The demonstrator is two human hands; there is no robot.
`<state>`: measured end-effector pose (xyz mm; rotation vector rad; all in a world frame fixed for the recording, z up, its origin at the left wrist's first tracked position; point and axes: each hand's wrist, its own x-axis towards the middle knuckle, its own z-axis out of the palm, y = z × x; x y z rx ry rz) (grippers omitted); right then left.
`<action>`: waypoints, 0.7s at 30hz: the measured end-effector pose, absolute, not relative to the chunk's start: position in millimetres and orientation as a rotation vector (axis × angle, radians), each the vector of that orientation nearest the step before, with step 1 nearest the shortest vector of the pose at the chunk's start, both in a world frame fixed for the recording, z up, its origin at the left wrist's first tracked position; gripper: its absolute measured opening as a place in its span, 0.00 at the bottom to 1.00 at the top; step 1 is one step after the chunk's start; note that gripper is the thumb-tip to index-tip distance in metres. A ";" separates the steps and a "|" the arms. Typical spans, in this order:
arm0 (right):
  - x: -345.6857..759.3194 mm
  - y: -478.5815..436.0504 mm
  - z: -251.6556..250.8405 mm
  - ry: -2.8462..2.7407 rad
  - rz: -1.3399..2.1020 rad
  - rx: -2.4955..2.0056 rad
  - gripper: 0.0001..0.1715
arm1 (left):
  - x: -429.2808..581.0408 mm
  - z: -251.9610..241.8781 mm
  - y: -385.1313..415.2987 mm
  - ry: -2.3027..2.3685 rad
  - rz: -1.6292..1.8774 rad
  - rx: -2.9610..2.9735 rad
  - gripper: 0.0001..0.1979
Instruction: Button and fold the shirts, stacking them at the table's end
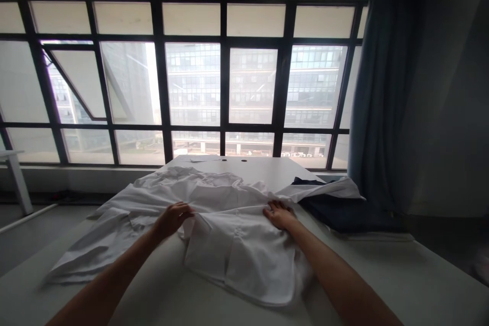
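A white shirt [229, 234] lies spread and rumpled across a white table [401, 280]. My left hand [173, 217] is closed in a pinch on a fold of the shirt near its middle. My right hand [280, 214] rests on the cloth to the right with its fingers spread flat, pressing the fabric down. Both forearms reach in from the bottom of the view. A sleeve of the shirt trails off toward the table's left edge.
A dark blue folded garment [344, 211] lies on the table's right side, partly under a white sleeve. A large dark-framed window [225, 86] fills the wall behind. A blue curtain [382, 112] hangs at the right. A second white table's leg [17, 178] stands far left.
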<state>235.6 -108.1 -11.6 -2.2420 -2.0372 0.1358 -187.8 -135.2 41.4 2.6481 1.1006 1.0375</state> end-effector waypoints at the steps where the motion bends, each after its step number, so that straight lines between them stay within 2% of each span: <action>1: 236.3 -101.4 -11.5 -2.024 0.141 -2.257 0.41 | -195.1 42.4 -130.8 1.169 1.088 2.537 0.17; 5: 238.8 -86.3 -10.8 -2.052 0.154 -2.257 0.41 | -220.7 50.3 -134.9 1.059 1.098 2.041 0.17; 11: 258.7 -97.3 -13.4 -2.206 0.247 -2.100 0.43 | -247.9 59.3 -156.8 0.875 0.729 1.604 0.18; 14: 273.9 -109.7 -13.8 -2.284 0.288 -2.033 0.46 | -230.6 57.9 -164.6 0.939 0.653 1.716 0.19; 19: 287.0 -122.0 8.4 -2.302 0.513 -1.994 0.56 | -154.5 32.8 -182.4 1.102 0.532 2.360 0.25; 21: 280.5 -119.1 19.4 -2.158 0.533 -2.076 0.52 | -130.6 17.7 -188.2 1.121 0.418 2.557 0.28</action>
